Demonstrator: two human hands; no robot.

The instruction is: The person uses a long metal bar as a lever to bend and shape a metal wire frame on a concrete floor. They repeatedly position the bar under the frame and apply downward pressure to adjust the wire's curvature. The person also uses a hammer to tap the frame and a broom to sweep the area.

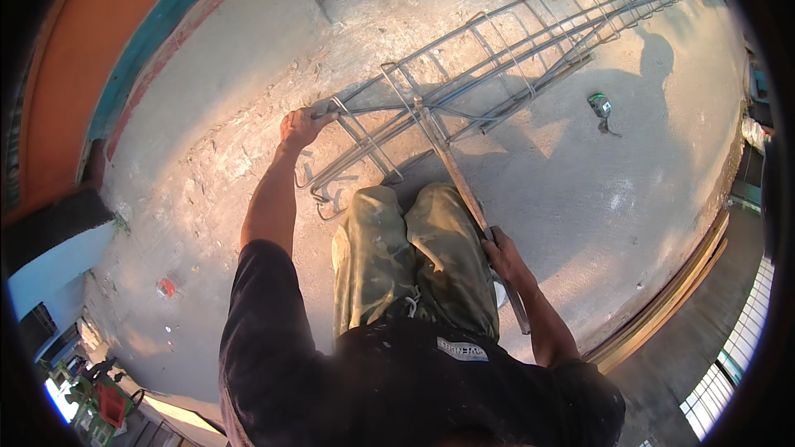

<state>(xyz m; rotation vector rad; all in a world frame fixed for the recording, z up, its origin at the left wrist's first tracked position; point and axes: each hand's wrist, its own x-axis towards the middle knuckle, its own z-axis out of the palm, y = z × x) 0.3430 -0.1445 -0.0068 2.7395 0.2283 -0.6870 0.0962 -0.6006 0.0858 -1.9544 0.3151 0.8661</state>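
A long steel rebar cage [495,64] with rectangular stirrups lies on the floor, running from in front of my knees to the far right. My left hand [305,127] is closed round the near left end of one of its bars. In my right hand [505,259], beside my right thigh, is a long brownish bar [458,172]. Its far end rests at or over the cage; whether it hooks onto a rod I cannot tell. Some bent rod pieces [333,197] lie by the cage's near end, left of my knees.
On the floor to the right sits a small green and black object [599,105]. Long wooden boards [667,298] run along the right edge. A small red item [166,288] lies at left. An orange and blue wall [91,58] rises at the far left.
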